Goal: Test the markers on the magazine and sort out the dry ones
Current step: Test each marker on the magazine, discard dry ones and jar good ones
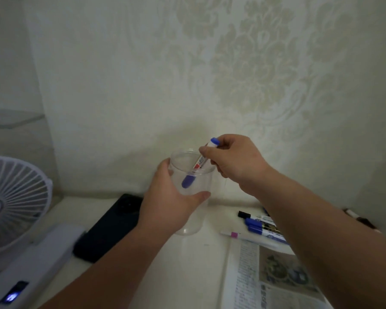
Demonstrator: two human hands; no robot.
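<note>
Beyond the magazine (276,275) and spare markers (261,226) on the surface (198,275), fingers of the left hand (169,204) curled round the clear cup (187,228) while fingers of the right hand (234,159) pinched 1 blue marker (198,166), half inside it — best lowered gently, cup held steady.
</note>
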